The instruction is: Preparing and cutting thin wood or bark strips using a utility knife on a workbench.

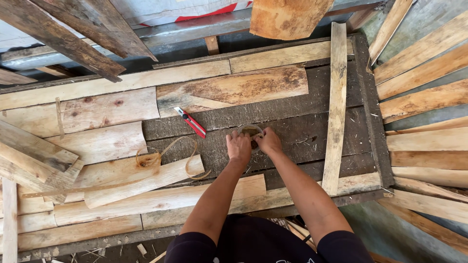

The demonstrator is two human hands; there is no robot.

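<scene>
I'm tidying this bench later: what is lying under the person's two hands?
A small ring of thin pale strip shows between the left hand and right hand, on the dark worktop. The hands cover its lower part.

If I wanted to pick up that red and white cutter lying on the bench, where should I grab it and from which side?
Probably by the middle of its long body, from straight above. The red and white cutter lies flat and slanted on the dark bench top, with bare surface along both long sides, so thumb and finger can close across its narrow width. Both the left hand and right hand are busy nearby.
</scene>
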